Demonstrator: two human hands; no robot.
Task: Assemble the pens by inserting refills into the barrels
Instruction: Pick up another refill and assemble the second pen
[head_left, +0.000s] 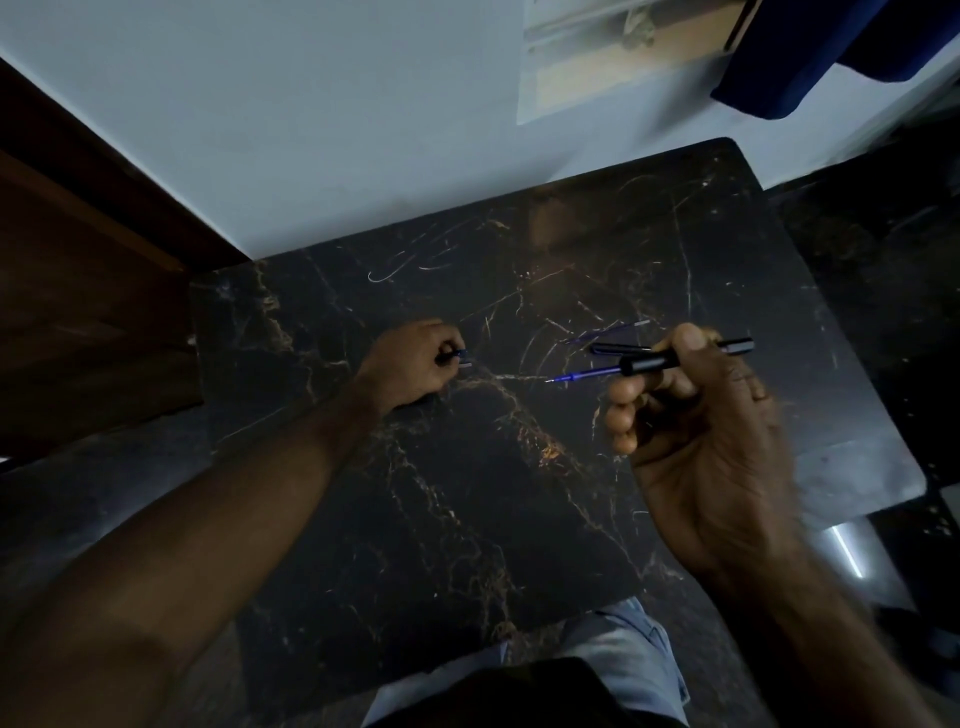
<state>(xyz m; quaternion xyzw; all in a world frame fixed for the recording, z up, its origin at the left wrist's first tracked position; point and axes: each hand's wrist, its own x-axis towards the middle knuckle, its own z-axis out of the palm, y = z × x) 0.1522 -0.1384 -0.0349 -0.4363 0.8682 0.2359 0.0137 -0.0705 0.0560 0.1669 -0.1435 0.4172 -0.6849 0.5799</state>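
My right hand (696, 415) grips a black pen barrel (649, 362) above the dark marble table (467, 493). A blue refill (582, 373) sticks out of the barrel's left end, its tip pointing left. My left hand (413, 364) rests on the table with its fingers curled round a small dark pen part (460, 355); only the end of that part shows. Behind the held barrel lie a black pen cap or barrel (615, 348) and a thin loose refill (608, 332) on the table.
The table's far edge meets a pale wall (363, 130). A brown wooden door or cabinet (78, 286) stands at the left. Blue cloth (805, 52) hangs at the top right. My knees (613, 654) show under the near edge.
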